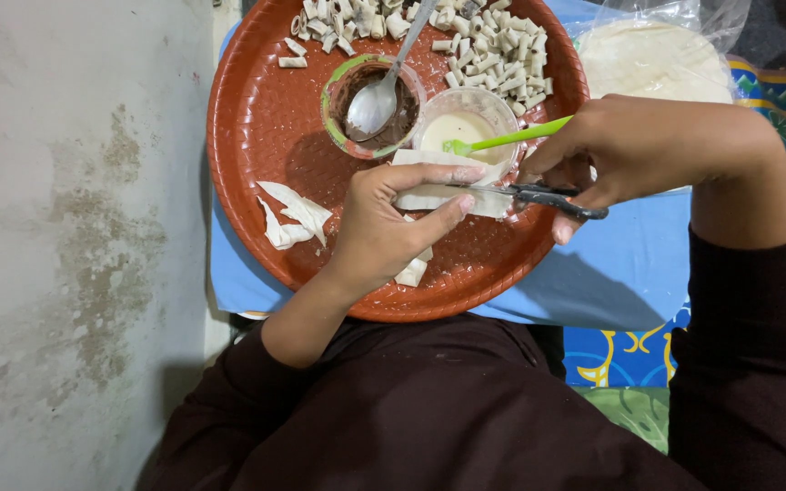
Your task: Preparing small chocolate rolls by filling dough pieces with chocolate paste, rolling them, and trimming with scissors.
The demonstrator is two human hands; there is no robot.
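Observation:
My left hand (384, 223) holds a folded strip of white dough sheet (438, 182) over a round red-brown tray (261, 118). My right hand (634, 150) grips black-handled scissors (548, 195), whose blades cut into the strip. Just behind the strip stands a clear cup of white paste (464, 127) with a green brush (511, 139) in it. Beside it is a cup of dark brown filling (366, 105) holding a metal spoon (379, 95).
Several small rolled dough pieces (502, 50) lie at the tray's far side. Dough scraps (288, 218) lie left of my hand. A plastic bag of round flat sheets (652, 59) sits at the right on a blue cloth (629, 273). A stained wall (75, 227) runs along the left.

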